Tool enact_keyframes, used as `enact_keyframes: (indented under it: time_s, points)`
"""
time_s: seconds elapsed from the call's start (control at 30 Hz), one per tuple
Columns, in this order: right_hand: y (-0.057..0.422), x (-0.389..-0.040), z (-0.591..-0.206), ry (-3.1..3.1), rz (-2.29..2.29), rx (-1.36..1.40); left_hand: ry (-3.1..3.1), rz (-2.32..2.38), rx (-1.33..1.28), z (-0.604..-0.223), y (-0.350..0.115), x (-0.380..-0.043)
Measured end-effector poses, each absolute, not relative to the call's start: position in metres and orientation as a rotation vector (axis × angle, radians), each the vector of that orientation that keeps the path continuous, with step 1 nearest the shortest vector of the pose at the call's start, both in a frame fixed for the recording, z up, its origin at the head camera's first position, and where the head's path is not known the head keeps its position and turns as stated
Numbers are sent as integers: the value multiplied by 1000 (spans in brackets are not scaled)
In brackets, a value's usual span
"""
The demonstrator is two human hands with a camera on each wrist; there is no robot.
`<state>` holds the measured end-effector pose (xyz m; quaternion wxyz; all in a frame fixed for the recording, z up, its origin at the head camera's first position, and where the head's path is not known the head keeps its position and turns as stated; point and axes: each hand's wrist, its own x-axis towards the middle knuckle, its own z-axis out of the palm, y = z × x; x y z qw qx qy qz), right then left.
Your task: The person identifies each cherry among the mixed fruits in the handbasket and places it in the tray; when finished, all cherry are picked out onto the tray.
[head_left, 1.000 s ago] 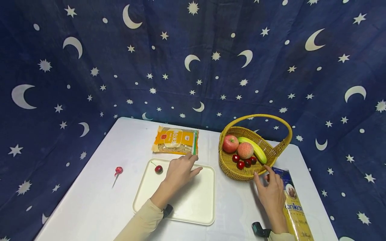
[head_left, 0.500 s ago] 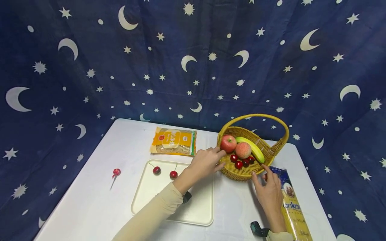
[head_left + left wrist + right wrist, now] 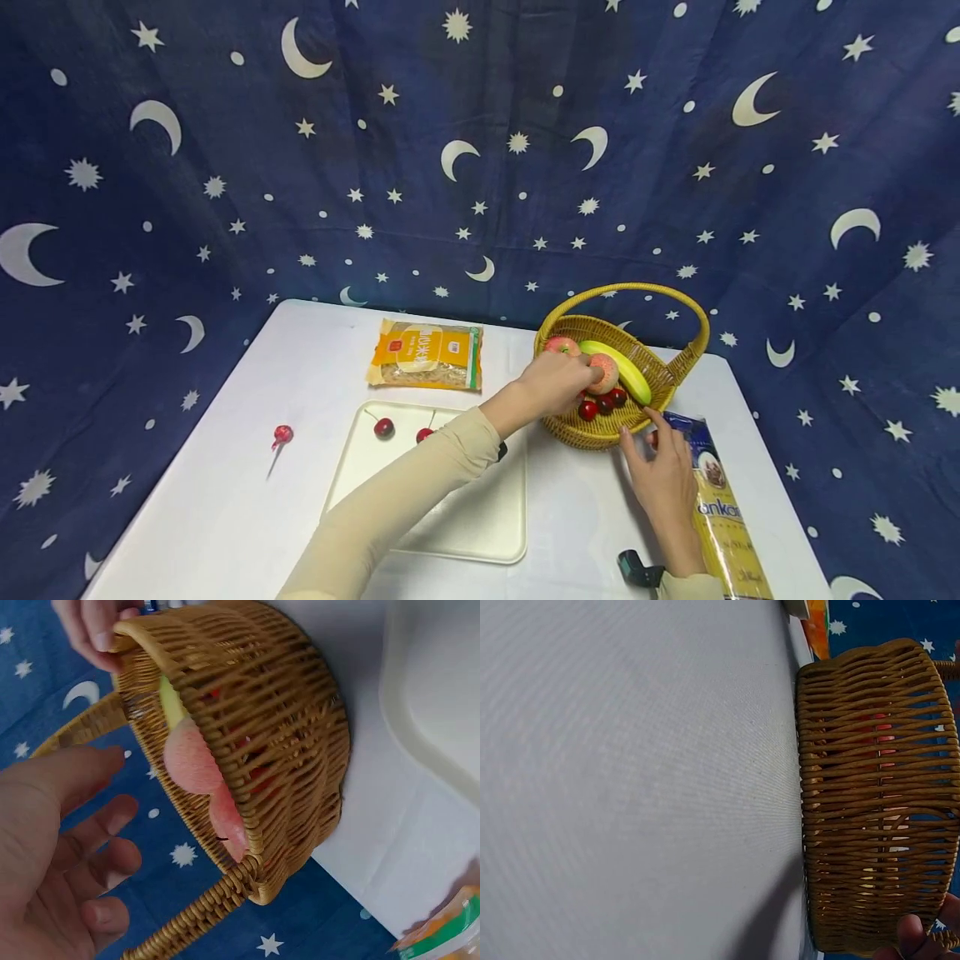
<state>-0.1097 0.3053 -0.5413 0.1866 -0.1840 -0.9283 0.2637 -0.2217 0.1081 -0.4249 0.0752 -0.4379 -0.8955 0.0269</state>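
Wicker basket point(image 3: 581, 435), one, on white bench point(image 3: 240, 533); contents: apple point(image 3: 561, 343), peach point(image 3: 604, 382), banana point(image 3: 630, 375), cherries point(image 3: 588, 410). Left grip point(image 3: 557, 385): over the apple, fingers and thumb apart. Right grip point(image 3: 666, 483): clamped on the basket's near side.

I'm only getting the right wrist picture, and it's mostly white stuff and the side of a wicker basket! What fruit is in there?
Observer: The basket holds a red apple, a yellow-green banana, a round peach-coloured fruit and some cherries.
Operator: Yum! And where's the left hand?
Observer: The head view shows it over the basket, close to the round peach-coloured fruit; I can't tell if they touch.
Operator: Are there cherries anywhere else?
Observer: Yes, two stemmed cherries lie on the cream tray.
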Motion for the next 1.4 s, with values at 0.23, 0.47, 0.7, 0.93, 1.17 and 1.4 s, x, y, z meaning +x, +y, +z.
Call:
enact_keyframes:
  time_s: [0.23,0.47,0.7,0.93,1.17,1.4]
  points:
    - [308,-108,-541,-2630,735,-517,-2874,247,-1436,-426,129,-245]
    - [307,-109,-541,-2644,739,-537,-3006,327,-1466,-431,141,-261]
    - [306,-110,-543,-2640,733,-534,-3067,476,-1446,-437,151,-262]
    - [309,-109,-543,-2591,708,-484,-3098,622,-1394,-441,161,-257]
    - [308,-109,-543,-2602,706,-477,-3116,665,-1365,-450,161,-250]
    - [310,-109,-544,-2598,702,-485,-2992,644,-1420,-461,152,-249]
